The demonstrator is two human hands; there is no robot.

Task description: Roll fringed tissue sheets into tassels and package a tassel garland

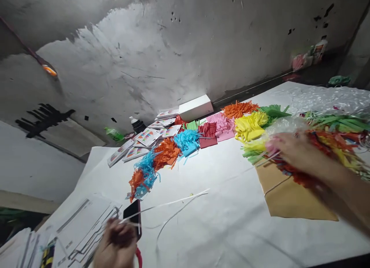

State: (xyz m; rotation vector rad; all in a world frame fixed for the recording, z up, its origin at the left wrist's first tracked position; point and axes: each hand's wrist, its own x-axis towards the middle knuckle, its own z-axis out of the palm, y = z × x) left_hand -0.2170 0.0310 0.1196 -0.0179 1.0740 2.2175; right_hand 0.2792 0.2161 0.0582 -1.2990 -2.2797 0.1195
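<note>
My left hand is at the lower left with fingers curled closed around a thin white string. From it the string runs rightward over the white table and loops back. On the right, my right hand is stretched over a pile of cut paper fringes in orange, yellow and green. Motion smears its fingers, so their grip cannot be made out; something pink and a pale strip lie at the fingertips. Below that hand, a brown paper sheet with a cord across it lies on the table.
Paper tassels in blue, yellow and other colours form an arc. Behind them are printed packets and a white box. A dark phone and white plastic sleeves lie near my left hand. Clear plastic lies far right.
</note>
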